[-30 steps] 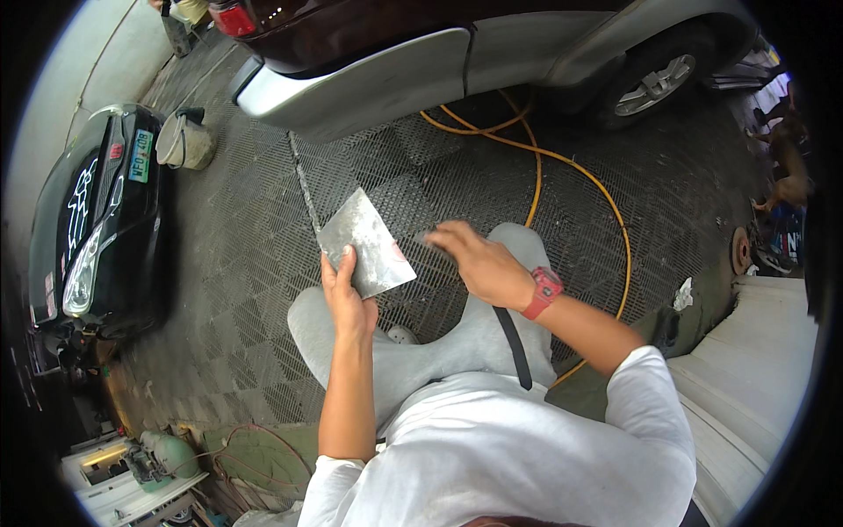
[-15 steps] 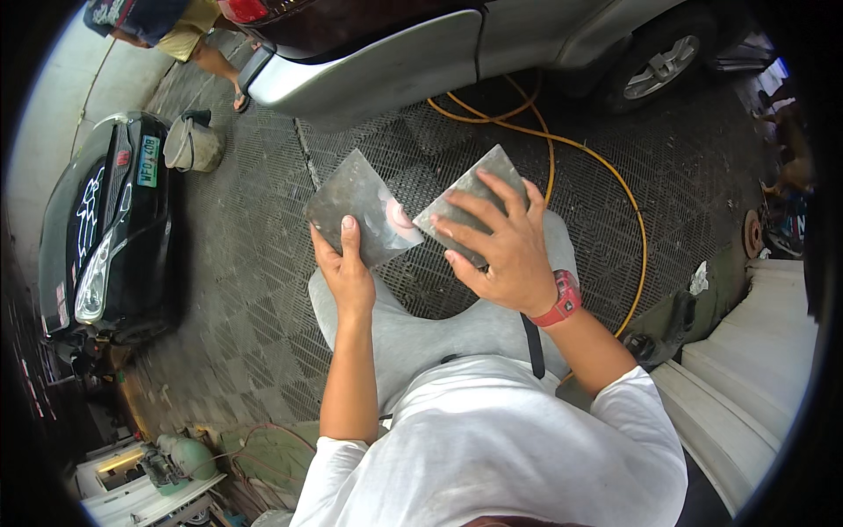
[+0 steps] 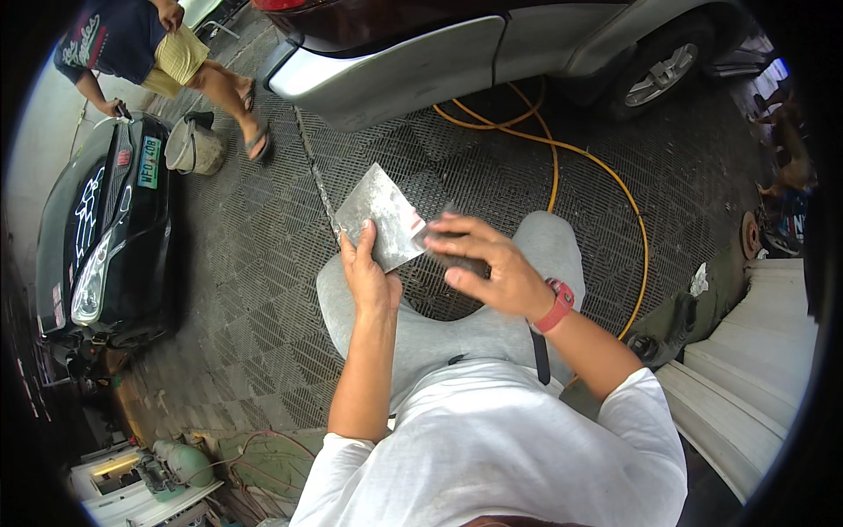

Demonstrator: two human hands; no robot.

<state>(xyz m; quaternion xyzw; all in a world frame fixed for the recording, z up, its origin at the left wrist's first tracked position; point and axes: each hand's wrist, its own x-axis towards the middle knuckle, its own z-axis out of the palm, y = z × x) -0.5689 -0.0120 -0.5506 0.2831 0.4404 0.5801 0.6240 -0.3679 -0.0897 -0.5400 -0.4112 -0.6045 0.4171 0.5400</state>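
Note:
My left hand point(image 3: 369, 272) grips a square, scuffed grey metal plate point(image 3: 376, 209) by its near edge, thumb on top. A small pink smear of paste point(image 3: 415, 223) shows near the plate's right corner. Beside that corner, my right hand point(image 3: 500, 268) holds a second dark flat plate point(image 3: 458, 260), seen edge-on and smeared by motion. Its fingers lie along the far side of this plate, with the thumb on the near side. The two plates meet or nearly meet; I cannot tell whether they touch.
A silver and maroon vehicle point(image 3: 395, 79) stands ahead, a black car point(image 3: 105, 237) at left. Near the car are a bucket point(image 3: 195, 147) and a person in yellow shorts point(image 3: 181, 58). An orange hose point(image 3: 639, 228) curves over the grid-patterned floor point(image 3: 255, 255). White panels point(image 3: 746, 351) lie at right.
My left plate has tilted and moved slightly right. The right plate has turned edge-on, swinging down against the left one's corner. The person at far left has stepped nearer the black car.

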